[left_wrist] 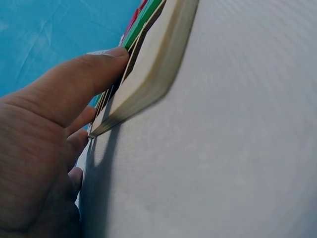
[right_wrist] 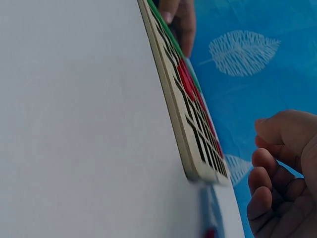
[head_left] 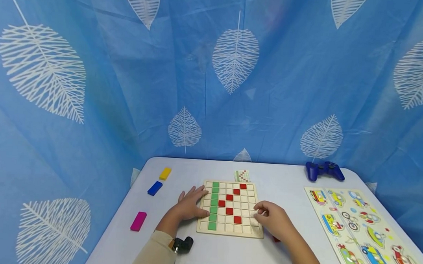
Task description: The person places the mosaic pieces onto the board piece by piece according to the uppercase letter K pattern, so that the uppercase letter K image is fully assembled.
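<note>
Now | left hand (head_left: 190, 206) flat, steadying grid board (head_left: 228, 227) | right hand (head_left: 273, 221) curled, holding nothing

Head high; wrists low (shared board (head_left: 231, 208))

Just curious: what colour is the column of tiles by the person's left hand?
Green tiles, running down the wooden grid board; the head view shows them best.
</note>
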### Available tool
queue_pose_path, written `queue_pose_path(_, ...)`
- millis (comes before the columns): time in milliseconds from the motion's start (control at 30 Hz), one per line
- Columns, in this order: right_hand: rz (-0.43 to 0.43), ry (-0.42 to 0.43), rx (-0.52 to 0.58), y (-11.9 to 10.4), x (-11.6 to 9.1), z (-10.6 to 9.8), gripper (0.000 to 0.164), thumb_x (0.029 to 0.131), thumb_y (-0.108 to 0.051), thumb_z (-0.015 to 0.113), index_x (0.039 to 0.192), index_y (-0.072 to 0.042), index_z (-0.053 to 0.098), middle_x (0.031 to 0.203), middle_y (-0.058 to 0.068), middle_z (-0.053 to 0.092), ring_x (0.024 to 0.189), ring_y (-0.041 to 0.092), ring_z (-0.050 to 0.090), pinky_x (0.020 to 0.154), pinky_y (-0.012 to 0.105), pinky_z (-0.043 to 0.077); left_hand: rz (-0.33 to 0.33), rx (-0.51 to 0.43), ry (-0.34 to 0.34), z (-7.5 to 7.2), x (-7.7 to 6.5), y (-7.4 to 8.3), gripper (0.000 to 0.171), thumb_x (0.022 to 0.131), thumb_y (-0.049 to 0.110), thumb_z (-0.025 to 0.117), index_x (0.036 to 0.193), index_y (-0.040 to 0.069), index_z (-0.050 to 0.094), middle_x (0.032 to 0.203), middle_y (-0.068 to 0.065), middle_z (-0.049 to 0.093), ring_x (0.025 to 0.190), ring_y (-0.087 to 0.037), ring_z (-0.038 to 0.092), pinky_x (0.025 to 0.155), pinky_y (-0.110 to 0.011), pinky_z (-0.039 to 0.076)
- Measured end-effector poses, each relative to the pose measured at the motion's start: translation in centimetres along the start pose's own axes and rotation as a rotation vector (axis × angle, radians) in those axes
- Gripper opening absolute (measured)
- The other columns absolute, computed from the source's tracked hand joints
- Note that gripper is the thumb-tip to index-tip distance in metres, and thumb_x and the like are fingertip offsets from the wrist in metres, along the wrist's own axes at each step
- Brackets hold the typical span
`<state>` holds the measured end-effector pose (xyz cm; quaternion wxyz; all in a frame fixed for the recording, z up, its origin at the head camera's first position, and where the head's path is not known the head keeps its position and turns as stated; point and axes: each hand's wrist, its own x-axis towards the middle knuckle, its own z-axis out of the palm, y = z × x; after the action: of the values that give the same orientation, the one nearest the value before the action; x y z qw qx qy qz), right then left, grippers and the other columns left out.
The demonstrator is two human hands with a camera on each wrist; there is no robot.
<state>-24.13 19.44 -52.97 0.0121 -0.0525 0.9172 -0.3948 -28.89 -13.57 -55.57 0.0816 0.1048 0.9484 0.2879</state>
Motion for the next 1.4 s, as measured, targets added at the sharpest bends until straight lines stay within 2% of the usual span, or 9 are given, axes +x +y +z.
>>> queue_pose_path(233, 0.051, -0.013, -0.047, 1.9, -0.6, -2.5, 0.021, 0.092, -0.02, 0.079, 0.111, -0.013, 0.073, 0.093, -0.003, 0.066, 0.08, 0.015, 0.056, 0.067, 0.029, 0.047, 0.006, -0.015, -0.004, -0.2, 0.0, 0.1, 0.09, 0.08, 0.05, 0.086, 0.157, 0.025, 0.048, 0.173, 0.001, 0.029, 0.164, -0.033, 0.01, 0.128, -0.066, -0.002)
queue_pose_path(533, 0.038, -0.119, -0.087, 4.4, -2.1, -4.1, 0.028, 0.087, -0.022, 0.085, 0.112, -0.017, 0.073, 0.099, -0.003, 0.066, 0.086, 0.015, 0.056, 0.073, 0.031, 0.047, 0.005, -0.024, -0.005, 0.0, 0.1, 0.0, 0.09, 0.079, 0.05, 0.086, 0.157, 0.025, 0.049, 0.173, 0.0, 0.029, 0.163, -0.033, 0.01, 0.127, -0.067, -0.002)
queue_pose_path(667, 0.016, -0.173, -0.079, 5.4, -2.7, -4.4, 0.034, 0.085, -0.024, 0.086, 0.115, -0.017, 0.073, 0.104, -0.004, 0.066, 0.089, 0.015, 0.054, 0.074, 0.028, 0.044, 0.007, -0.019, 0.003, 0.0, 0.0, 0.1, 0.09, 0.079, 0.05, 0.086, 0.157, 0.025, 0.049, 0.173, 0.0, 0.03, 0.163, -0.034, 0.011, 0.127, -0.067, -0.001)
queue_pose_path(900, -0.021, -0.238, -0.108, 5.9, -3.4, -4.8, 0.041, 0.08, -0.023, 0.089, 0.117, -0.017, 0.072, 0.1, 0.0, 0.058, 0.089, 0.017, 0.049, 0.072, 0.027, 0.038, 0.008, -0.017, 0.003, -0.1, 0.0, 0.1, 0.09, 0.08, 0.05, 0.086, 0.157, 0.024, 0.049, 0.173, 0.0, 0.03, 0.163, -0.034, 0.011, 0.128, -0.067, -0.001)
queue_pose_path(1167, -0.016, -0.252, -0.125, 5.7, -3.4, -4.4, 0.034, 0.08, -0.021, 0.089, 0.109, -0.024, 0.07, 0.104, 0.0, 0.055, 0.092, 0.018, 0.047, 0.076, 0.03, 0.039, 0.001, -0.01, 0.005, -0.1, 0.0, 0.1, 0.089, 0.08, 0.051, 0.086, 0.157, 0.026, 0.049, 0.173, 0.001, 0.03, 0.164, -0.032, 0.011, 0.128, -0.066, -0.001)
queue_pose_path(1400, 0.009, -0.214, -0.137, 5.9, -3.6, -3.9, 0.029, 0.08, -0.017, 0.087, 0.098, -0.028, 0.068, 0.104, -0.001, 0.054, 0.091, 0.018, 0.047, 0.075, 0.03, 0.039, -0.004, -0.005, 0.001, 0.0, 0.0, 0.0, 0.089, 0.08, 0.05, 0.086, 0.157, 0.026, 0.049, 0.173, 0.002, 0.029, 0.164, -0.032, 0.01, 0.128, -0.065, -0.002)
